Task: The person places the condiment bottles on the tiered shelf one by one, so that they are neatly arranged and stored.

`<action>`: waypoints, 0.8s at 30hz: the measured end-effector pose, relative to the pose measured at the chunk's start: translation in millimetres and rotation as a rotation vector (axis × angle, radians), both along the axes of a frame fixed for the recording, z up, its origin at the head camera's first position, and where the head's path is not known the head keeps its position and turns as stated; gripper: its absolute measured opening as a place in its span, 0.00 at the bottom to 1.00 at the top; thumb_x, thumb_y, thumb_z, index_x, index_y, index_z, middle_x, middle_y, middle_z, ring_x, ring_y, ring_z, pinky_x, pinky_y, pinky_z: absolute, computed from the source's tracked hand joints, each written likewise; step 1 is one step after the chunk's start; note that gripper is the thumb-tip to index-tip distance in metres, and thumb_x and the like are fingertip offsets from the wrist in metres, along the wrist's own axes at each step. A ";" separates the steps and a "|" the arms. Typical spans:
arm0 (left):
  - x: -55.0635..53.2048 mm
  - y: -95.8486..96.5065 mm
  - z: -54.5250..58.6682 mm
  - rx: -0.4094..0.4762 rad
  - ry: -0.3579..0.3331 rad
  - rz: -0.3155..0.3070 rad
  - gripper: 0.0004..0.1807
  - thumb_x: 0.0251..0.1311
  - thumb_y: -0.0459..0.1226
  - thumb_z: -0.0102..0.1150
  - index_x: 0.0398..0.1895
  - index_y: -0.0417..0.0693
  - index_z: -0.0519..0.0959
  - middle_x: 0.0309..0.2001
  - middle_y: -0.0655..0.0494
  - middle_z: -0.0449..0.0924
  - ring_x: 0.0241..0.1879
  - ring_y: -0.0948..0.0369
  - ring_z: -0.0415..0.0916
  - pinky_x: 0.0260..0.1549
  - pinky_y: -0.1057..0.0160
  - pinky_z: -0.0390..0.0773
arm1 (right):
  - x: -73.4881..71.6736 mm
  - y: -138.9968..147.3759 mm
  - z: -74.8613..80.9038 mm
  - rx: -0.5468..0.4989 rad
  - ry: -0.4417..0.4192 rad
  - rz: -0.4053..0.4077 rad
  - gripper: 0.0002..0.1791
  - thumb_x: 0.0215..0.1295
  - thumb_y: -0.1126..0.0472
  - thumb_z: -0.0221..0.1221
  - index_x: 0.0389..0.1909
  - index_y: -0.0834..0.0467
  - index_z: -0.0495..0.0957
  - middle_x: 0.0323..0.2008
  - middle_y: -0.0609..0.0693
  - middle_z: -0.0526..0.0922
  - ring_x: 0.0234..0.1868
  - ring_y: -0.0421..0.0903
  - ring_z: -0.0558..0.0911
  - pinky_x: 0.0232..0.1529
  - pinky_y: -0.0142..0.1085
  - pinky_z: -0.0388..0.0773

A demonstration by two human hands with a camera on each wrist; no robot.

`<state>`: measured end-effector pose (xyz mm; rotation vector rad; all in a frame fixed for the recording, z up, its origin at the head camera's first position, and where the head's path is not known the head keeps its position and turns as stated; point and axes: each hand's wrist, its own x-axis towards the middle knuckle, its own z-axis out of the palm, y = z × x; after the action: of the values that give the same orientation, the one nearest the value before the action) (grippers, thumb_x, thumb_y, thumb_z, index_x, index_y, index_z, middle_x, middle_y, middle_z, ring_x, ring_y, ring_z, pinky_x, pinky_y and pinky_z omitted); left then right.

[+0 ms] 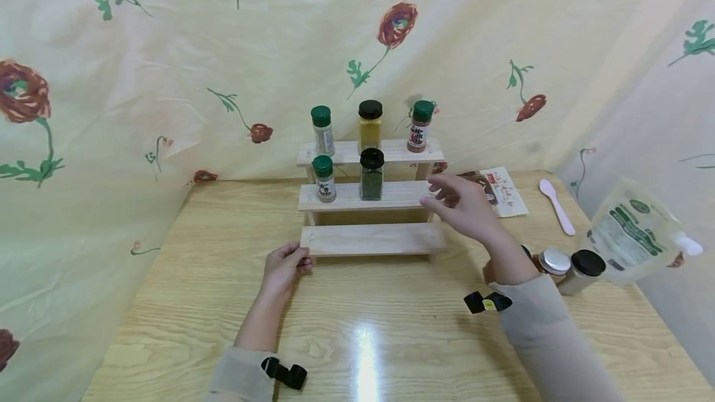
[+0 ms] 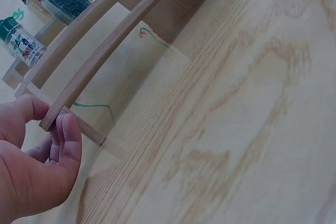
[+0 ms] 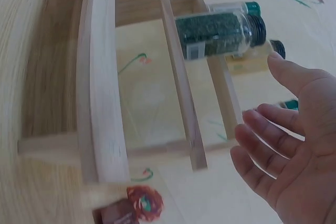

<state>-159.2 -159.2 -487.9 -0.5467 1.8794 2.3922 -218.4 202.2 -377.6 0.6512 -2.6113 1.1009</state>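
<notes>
A three-step wooden spice rack stands against the back of the table. My left hand pinches the left end of its lowest board, thumb above and fingers curled below, as the left wrist view shows. My right hand hovers by the right end of the middle board, holding nothing, its fingers loosely bent and apart. On the middle board are a green-capped shaker and a black-capped jar of green herbs. The top board bears a white green-capped shaker, a yellow black-capped jar and a reddish green-capped shaker.
Right of the rack lie a printed packet and a pale spoon. Behind my right forearm stand a silver-lidded jar and a black-lidded jar, near a spouted pouch. Floral cloth hangs behind the table.
</notes>
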 end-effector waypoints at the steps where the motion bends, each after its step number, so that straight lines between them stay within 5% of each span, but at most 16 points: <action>1: 0.0 -0.2 0.2 0.001 0.000 0.000 0.22 0.66 0.25 0.56 0.62 0.22 0.70 0.34 0.50 0.78 0.29 0.62 0.80 0.30 0.72 0.85 | 1.1 3.2 -0.8 -0.001 0.010 -0.006 0.25 0.67 0.56 0.68 0.60 0.64 0.78 0.49 0.59 0.84 0.42 0.53 0.84 0.43 0.51 0.85; 7: 0.7 -0.9 0.9 0.000 -0.004 -0.010 0.23 0.66 0.26 0.57 0.62 0.23 0.69 0.35 0.50 0.78 0.30 0.62 0.79 0.31 0.72 0.85 | 10.5 23.4 -5.8 0.015 0.043 -0.015 0.23 0.67 0.58 0.68 0.57 0.66 0.79 0.43 0.59 0.85 0.41 0.51 0.84 0.43 0.52 0.85; 24: 0.5 -2.7 0.3 0.014 0.002 -0.019 0.24 0.66 0.25 0.56 0.63 0.22 0.68 0.34 0.50 0.78 0.29 0.63 0.79 0.31 0.72 0.85 | 46.4 73.6 -12.9 0.071 0.058 -0.031 0.25 0.64 0.62 0.69 0.61 0.60 0.78 0.48 0.56 0.85 0.44 0.50 0.83 0.46 0.23 0.77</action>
<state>-158.7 -161.9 -487.6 -0.5229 1.8588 2.3936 -172.0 275.8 -390.5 0.6457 -2.6121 0.9696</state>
